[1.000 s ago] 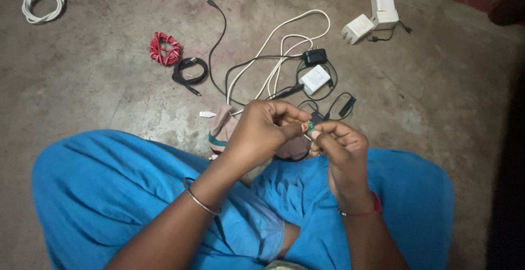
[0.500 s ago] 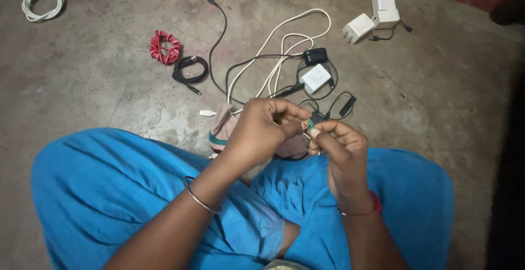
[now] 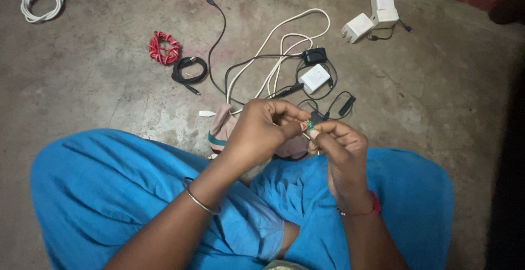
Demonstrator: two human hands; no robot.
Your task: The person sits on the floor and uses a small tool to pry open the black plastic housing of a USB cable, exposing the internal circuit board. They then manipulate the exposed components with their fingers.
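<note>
- A small green thing [image 3: 309, 124], too small to tell its kind, sits pinched between the fingertips of both hands, held above the lap just over the blue cloth [image 3: 120, 193]
- The left hand [image 3: 261, 133] is curled, thumb and fingers clenched on the small green thing from the left; a thin metal bangle [image 3: 198, 200] circles its wrist
- The right hand [image 3: 338, 152] meets it from the right, fingertips closed on the same piece; a red thread [image 3: 365, 211] is around that wrist
- Just beyond the hands a folded pink cloth [image 3: 223, 125] lies on the floor; near it a tangle of white cable [image 3: 273, 46] and black cable [image 3: 219, 35], with a white charger [image 3: 316, 77] and a black plug [image 3: 315, 56] among them
- Further left lie a coiled black cord [image 3: 189, 70] and a red coil [image 3: 163, 47]; well apart, top left, a white coiled cable [image 3: 41, 3]; top right, two white adapters [image 3: 372, 17] touching on the concrete floor [image 3: 109, 84]
</note>
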